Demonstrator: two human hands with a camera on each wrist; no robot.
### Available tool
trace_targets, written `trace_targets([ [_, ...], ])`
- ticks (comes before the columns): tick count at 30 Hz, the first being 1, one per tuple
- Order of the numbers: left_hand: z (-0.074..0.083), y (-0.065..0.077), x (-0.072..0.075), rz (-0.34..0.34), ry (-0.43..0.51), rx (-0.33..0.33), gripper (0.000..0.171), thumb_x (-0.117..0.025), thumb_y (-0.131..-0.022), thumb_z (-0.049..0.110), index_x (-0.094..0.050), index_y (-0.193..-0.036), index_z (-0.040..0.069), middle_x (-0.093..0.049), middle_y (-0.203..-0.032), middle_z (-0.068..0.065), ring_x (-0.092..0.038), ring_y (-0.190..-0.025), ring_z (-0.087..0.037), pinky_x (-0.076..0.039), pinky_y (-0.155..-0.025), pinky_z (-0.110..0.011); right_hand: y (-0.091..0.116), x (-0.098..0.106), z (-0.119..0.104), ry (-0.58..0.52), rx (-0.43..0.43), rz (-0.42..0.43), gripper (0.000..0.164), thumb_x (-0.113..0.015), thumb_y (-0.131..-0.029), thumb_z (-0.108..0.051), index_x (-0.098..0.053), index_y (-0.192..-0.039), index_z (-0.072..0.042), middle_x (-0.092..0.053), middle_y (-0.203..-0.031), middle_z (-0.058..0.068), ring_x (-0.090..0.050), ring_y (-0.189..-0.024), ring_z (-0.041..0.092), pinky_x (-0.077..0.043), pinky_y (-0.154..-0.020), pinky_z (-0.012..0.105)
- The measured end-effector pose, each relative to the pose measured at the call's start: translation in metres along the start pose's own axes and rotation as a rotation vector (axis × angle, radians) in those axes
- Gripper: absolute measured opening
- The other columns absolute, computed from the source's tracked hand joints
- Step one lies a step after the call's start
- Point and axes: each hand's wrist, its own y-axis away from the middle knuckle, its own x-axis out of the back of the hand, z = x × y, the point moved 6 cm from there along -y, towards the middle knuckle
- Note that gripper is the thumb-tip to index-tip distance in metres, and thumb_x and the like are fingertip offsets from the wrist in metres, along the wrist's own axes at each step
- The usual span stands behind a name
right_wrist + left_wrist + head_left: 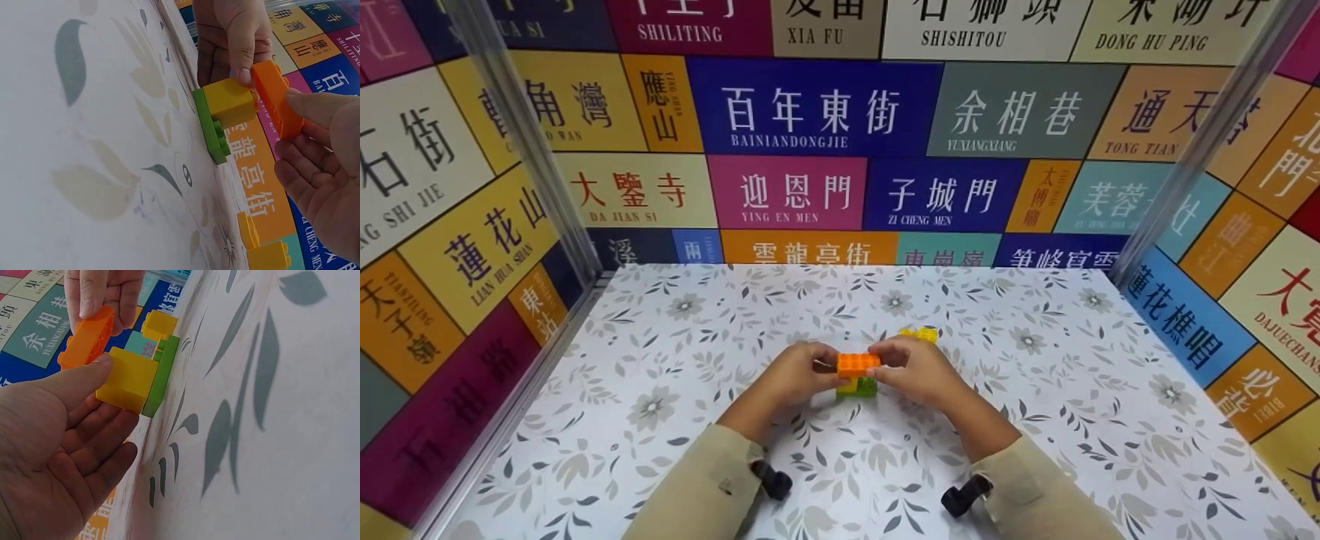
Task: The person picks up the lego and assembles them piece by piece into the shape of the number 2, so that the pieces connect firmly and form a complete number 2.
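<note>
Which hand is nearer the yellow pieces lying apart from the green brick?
Right: the right hand is in front of the yellow pieces; the left hand is farther off, across the orange brick.

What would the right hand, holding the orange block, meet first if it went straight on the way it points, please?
The right hand would probably meet the left hand first, at the thumb by the yellow block; whether the orange block touches that thumb is unclear.

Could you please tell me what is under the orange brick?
Beneath the orange brick is a yellow brick, seated on one end of a green brick; bare green studs show beside it. Whatever lies directly under the yellow brick is covered.
</note>
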Motion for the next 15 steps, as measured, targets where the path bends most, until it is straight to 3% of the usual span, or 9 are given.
trace_targets([
  [8, -0.0031, -0.0011, -0.0011, -0.017, 0.021, 0.001, 0.024, -0.087, -0.091, 0.028, -0.079, -0.113, 0.022, -0.076, -0.120, 0.003, -0.072, -0.113, -0.017, -0.057, -0.111, -0.041, 0.0008, -0.0021, 0.0016, -0.012, 0.004, -0.003, 0.033, -0.082, -0.095, -0.019, -0.076, -0.128, -0.014, -0.077, -0.125, 0.003, -0.073, -0.120, 0.025, -0.060, -0.107, 0.044],
  [15, -0.0005, 0.0017, 0.0010, -0.037, 0.045, -0.046, 0.031, -0.089, -0.089, 0.035, -0.077, -0.115, 0.022, -0.077, -0.119, 0.004, -0.073, -0.113, -0.018, -0.057, -0.110, -0.042, 0.0008, -0.0023, 0.0013, 0.018, -0.004, 0.015, 0.031, -0.083, -0.095, -0.018, -0.077, -0.125, -0.018, -0.077, -0.124, 0.000, -0.073, -0.121, 0.024, -0.059, -0.109, 0.045],
])
